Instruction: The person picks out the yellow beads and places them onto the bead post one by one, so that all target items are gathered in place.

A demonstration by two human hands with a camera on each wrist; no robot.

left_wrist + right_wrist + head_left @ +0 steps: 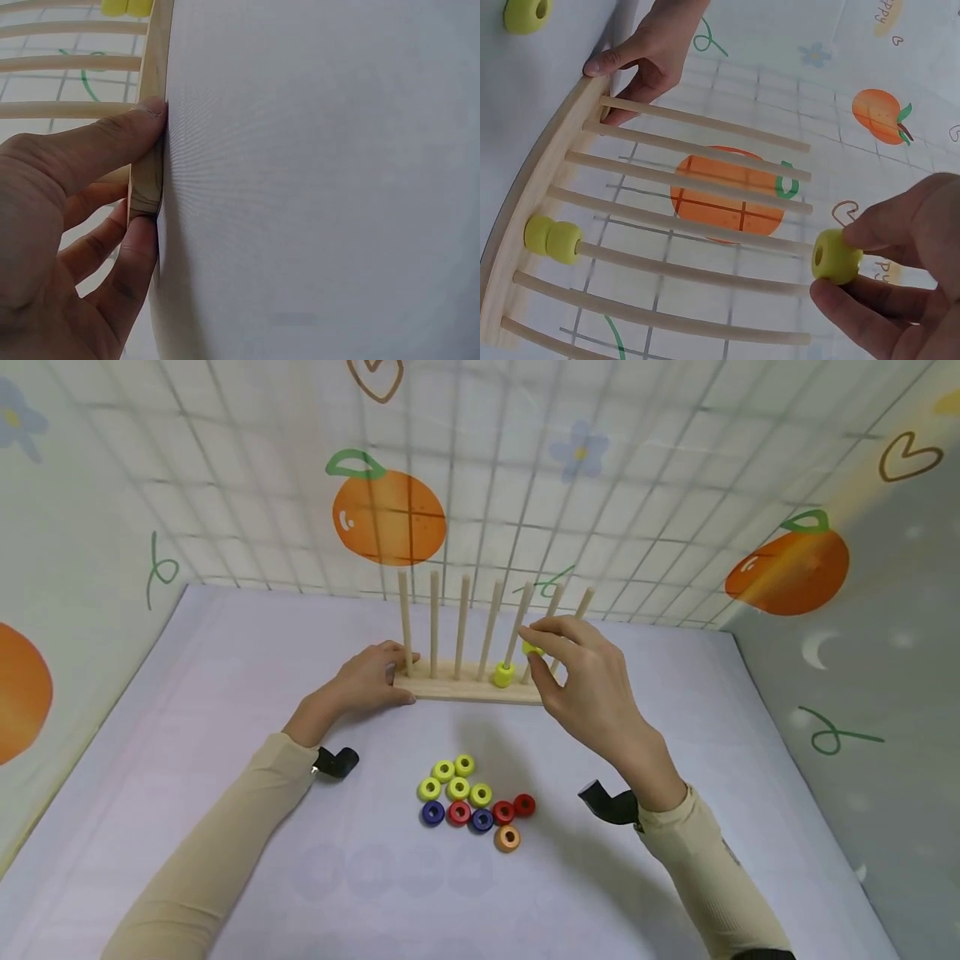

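A wooden rack (pixel 450 692) with several upright pegs stands on the table. Its left end is gripped by the left hand (pixel 367 678), thumb along the front edge in the left wrist view (pixel 82 217). Two yellow beads (pixel 552 238) sit stacked at the base of one peg, the third from the right end. Between thumb and fingers the right hand (pixel 592 685) pinches another yellow bead (pixel 837 256), held near the peg tips; in the right wrist view it is off the pegs. The right hand (pixel 907 277) hides part of the rack's right end in the head view.
In front of the rack lie loose beads: several yellow (pixel 458 789), several red (pixel 503 812), two dark blue (pixel 482 821) and one orange (pixel 507 838). Behind the rack hangs a patterned cloth (pixel 487 468) over a wire grid.
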